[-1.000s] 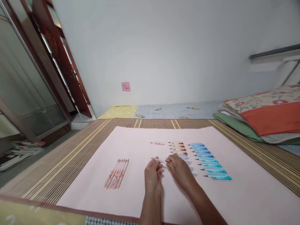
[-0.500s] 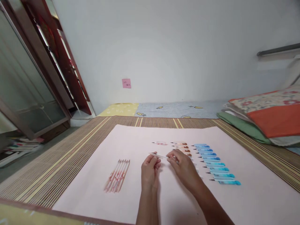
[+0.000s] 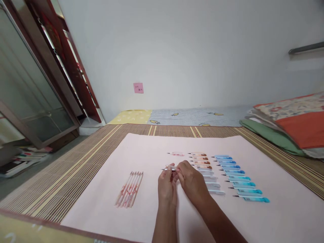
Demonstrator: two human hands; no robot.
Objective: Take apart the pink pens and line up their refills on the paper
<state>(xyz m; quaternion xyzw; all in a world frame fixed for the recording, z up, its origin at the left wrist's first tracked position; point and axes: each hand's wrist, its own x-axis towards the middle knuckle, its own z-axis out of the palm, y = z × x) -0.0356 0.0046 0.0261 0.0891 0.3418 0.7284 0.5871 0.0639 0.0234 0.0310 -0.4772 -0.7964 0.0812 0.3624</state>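
My left hand (image 3: 167, 184) is closed, pinching a slim white pen (image 3: 171, 167) between thumb and fingers. A thin dark tip pokes out to the left of those fingers. My right hand (image 3: 191, 178) is closed round the pen's other end, which its fingers hide. Both hands are just above the pink sheet (image 3: 93, 212), close together. Past them lies a single pink-patterned pen (image 3: 177, 154). To the right are brown-ended pens (image 3: 201, 158), greyish-white ones (image 3: 214, 185) partly behind my right hand, and a column of blue pens (image 3: 243, 178) with dark tips.
Left of my hands, several clear pens with pink patterns (image 3: 129, 189) lie side by side, points away from me. A striped mat (image 3: 63, 168) lies beneath the sheet. Folded cloths (image 3: 275, 138) are stacked at the right. A pink note (image 3: 138, 88) is on the wall (image 3: 189, 50).
My right hand has moved in closer to my left along the pen. A dark tip now shows left of my left fingers. The view has shifted slightly.
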